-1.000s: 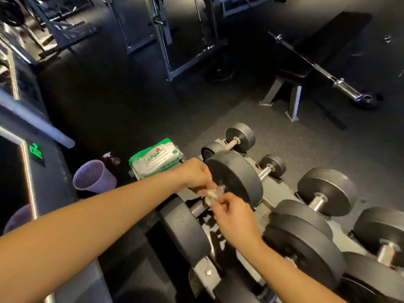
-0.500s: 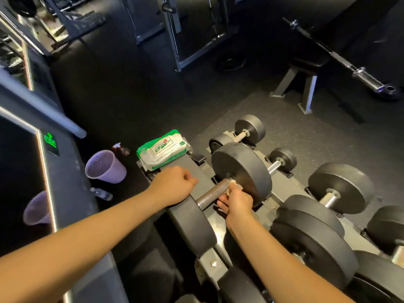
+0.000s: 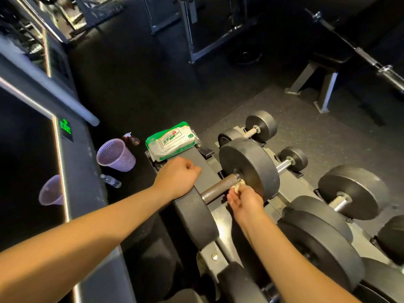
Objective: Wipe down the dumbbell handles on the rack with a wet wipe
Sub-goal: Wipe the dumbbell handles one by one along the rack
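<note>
wiping under way on the handle (image 3: pixel 219 189) of the end dumbbell, lying in the rack (image 3: pixel 213 255) just this side of the wipe pack (image 3: pixel 170 142). right hand (image 3: pixel 244 203) pinching a bunched wipe (image 3: pixel 237 185) against the handle's far end, right up against the big plate (image 3: pixel 249 169). left hand (image 3: pixel 177 176) clenched in a fist, grasping nothing visible, resting on the rim of the near plate (image 3: pixel 194 217), likely to steady it.

risks from here, as a guess:
- could snag or tear the small wad on the knurling and leave shreds behind.
- could skip the near stretch and the underside, with so little wipe wrapped round the bar.
- could nip fingertips between bar, plate and rack in case of a roll, most likely with less weight from the fist.
- no telling how wet the wipe is.

handle horizontal, long axis running from the near plate at lower left to the big plate at upper right. so pointing away and to the right, square to the row of dumbbells rather than along it.
</note>
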`<state>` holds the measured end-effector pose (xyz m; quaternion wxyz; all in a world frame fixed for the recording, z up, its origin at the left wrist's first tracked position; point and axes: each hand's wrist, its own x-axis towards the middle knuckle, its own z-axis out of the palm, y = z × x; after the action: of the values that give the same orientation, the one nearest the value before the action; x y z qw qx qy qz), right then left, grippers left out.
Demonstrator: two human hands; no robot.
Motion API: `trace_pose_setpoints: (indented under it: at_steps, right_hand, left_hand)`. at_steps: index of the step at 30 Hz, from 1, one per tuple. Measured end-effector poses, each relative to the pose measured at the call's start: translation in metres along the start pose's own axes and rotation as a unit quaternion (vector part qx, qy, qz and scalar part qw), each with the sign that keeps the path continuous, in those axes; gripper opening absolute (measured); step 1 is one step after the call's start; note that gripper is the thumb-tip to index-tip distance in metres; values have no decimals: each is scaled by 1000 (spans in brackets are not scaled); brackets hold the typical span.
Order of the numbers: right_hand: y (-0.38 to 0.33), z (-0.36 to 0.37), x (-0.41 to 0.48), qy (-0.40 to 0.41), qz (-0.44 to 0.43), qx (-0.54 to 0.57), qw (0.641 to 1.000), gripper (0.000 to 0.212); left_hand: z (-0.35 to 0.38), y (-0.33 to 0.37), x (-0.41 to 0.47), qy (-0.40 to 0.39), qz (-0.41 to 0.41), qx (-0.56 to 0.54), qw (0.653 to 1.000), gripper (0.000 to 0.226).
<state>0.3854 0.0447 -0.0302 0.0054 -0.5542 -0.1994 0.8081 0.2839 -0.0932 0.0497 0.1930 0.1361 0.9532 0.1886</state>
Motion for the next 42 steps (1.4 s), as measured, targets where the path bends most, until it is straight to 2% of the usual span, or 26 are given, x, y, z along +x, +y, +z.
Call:
trace_pose_setpoints:
  at_steps: [1, 3, 5, 7, 10, 12, 15, 17, 19, 22, 26, 27, 28, 32, 37, 40, 42]
  right_hand:
    - [-2, 4, 3, 16, -1, 29, 999, 17]
    - [3, 8, 3, 20, -27, -1, 999, 24]
    - [18, 7, 2, 3, -53, -97, 994, 31]
    - [33, 0, -4, -55, -52, -207, 975, 27]
    - [45, -11, -11, -171, -56, -333, 926, 30]
    - [44, -13, -15, -209, -91, -390, 892, 33]
    - [37, -13, -20, -205, -162, -471, 843, 54]
    - [31, -12, -21, -201, -218, -519, 802, 60]
    - [24, -6, -22, -190, -308, -570, 738, 58]
    - [9, 15, -25, -166, -423, -651, 609, 51]
    - [-9, 59, -28, -130, -421, -811, 384, 17]
    - [-12, 65, -26, -107, -414, -839, 337, 11]
    - [-14, 67, -25, -81, -406, -855, 313, 17]
    - [-20, 53, -28, 2, -388, -874, 294, 34]
    - [-28, 36, -42, 71, -370, -885, 272, 28]
    - [-15, 39, -52, 63, -336, -894, 290, 23]
    - [-4, 41, -54, 0, -303, -900, 312, 23]
  left_hand:
    - [0, -1, 0, -2, -1, -5, 1000, 36]
    - [1, -1, -1, -1, 0, -10, 1000, 36]
    - [1, -1, 0, 4, -1, -9, 1000, 37]
    - [1, -1, 1, 4, -6, -9, 1000, 38]
    - [1, 0, 1, 1, -11, -14, 1000, 39]
    - [1, 1, -1, 5, -12, -18, 1000, 40]
    - [0, 1, -2, 11, -15, -24, 1000, 42]
    - [0, 1, -3, 15, -14, -37, 999, 41]
    - [0, 0, -3, 21, -12, -48, 999, 38]
    - [-1, -3, -4, 48, -8, -80, 996, 34]
    - [-1, -6, -7, 61, -6, -111, 992, 30]
    - [-1, -6, -7, 57, -7, -113, 992, 30]
    - [-1, -6, -8, 52, -7, -111, 992, 29]
    - [-1, -6, -6, 37, -2, -120, 992, 27]
    - [-5, -22, -1, -31, 49, -129, 990, 30]
    - [-6, -41, 5, -83, 102, -152, 980, 39]
    - [-6, -53, 8, -118, 128, -201, 964, 47]
